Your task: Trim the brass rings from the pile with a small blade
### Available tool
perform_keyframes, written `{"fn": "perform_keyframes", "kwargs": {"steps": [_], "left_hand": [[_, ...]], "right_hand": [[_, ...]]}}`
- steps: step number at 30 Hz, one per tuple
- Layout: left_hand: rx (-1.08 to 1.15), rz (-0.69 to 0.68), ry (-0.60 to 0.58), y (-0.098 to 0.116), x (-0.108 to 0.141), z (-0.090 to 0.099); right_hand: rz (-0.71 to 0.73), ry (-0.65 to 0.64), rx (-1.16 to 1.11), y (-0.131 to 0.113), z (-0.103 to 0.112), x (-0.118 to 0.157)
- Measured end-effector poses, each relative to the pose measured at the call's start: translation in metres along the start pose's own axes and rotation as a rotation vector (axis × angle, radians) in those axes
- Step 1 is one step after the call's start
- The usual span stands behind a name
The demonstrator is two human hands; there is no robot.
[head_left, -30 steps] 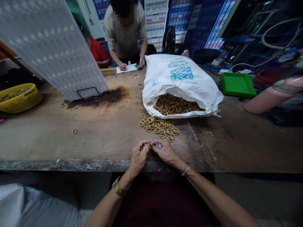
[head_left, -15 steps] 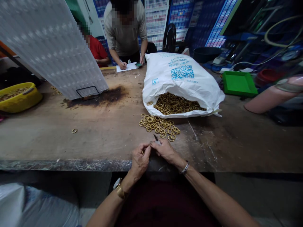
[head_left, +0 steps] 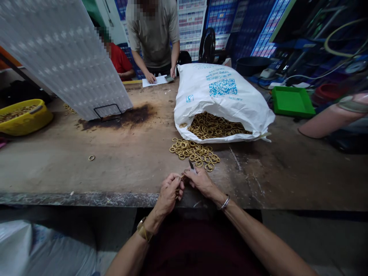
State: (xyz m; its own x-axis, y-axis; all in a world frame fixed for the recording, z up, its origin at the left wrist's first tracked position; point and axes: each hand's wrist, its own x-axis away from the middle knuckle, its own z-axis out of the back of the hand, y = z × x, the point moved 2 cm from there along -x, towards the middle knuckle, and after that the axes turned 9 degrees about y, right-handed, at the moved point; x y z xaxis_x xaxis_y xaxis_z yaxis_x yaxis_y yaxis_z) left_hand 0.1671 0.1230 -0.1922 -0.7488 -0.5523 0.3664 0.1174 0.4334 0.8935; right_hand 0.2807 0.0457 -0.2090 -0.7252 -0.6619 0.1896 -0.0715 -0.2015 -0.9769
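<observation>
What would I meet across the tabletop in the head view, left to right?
Yellow basin, lone ring, left hand, right hand, green tray, pink bottle.

The left grip (head_left: 170, 189) partly hides a ring (head_left: 182, 176), the right grip (head_left: 202, 182) part of a small knife (head_left: 191, 166).

Gold-toned watch (head_left: 144, 230), silvery bracelet (head_left: 225, 202), dark maroon clothing (head_left: 191, 245)
</observation>
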Motion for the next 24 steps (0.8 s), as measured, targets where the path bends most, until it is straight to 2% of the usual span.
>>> {"fn": "perform_keyframes", "kwargs": {"steps": [3,6,8,14,24], "left_hand": [[0.002,-0.031,0.031,0.002,0.001,-0.002],[-0.036,-0.072,0.053,0.003,0.000,-0.004],[-0.071,-0.093,0.066,0.003,0.000,-0.003],[-0.166,-0.110,0.092,0.000,-0.002,-0.001],[-0.234,-0.167,0.061,0.002,-0.004,0.000]], "right_hand": [[0.163,0.057,0.160,-0.001,0.002,0.002],[0.409,-0.026,0.374,-0.003,0.001,0.010],[0.489,-0.054,0.436,-0.002,-0.001,0.014],[0.529,-0.070,0.440,-0.003,-0.002,0.015],[0.502,-0.141,0.455,-0.007,-0.001,0.015]]}}
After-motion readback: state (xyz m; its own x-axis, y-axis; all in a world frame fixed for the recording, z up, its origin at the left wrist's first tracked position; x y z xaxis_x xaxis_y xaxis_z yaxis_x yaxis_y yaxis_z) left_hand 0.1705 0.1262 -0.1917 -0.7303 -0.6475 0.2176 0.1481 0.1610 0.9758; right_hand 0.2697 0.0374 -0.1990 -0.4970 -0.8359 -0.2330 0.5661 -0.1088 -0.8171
